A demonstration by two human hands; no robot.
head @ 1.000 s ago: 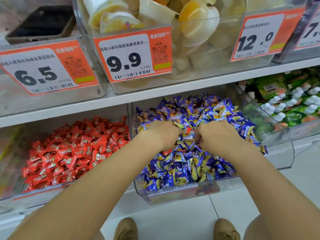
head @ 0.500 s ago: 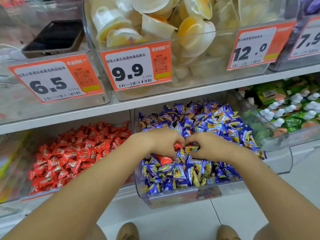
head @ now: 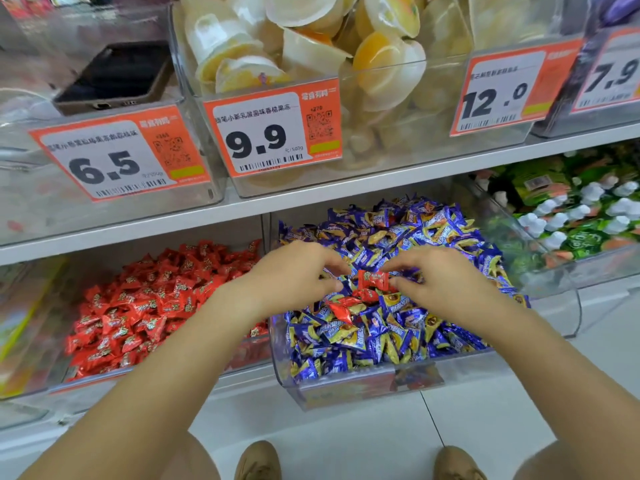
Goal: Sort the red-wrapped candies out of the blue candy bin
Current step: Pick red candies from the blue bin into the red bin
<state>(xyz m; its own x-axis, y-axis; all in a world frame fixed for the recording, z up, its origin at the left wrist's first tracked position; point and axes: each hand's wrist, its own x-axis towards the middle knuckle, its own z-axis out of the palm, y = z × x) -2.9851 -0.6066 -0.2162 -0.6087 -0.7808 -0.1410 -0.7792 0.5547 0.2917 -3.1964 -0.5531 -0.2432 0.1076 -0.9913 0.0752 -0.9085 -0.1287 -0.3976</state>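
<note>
Two hands over the blue candy bin point(head: 346, 386), left hand point(head: 294, 282) and right hand point(head: 446, 285) with fingers loosely curled beside three red-wrapped candies point(head: 372, 279), whether either pinches one unclear

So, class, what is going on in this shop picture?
A person is picking stray red candies out of a clear bin heaped with blue candies. Both hands are over the heap: the left hand and right hand close in on one upright red candy between their fingertips. A few more red ones lie just below it. The bin of red candies is next door on the left.
</note>
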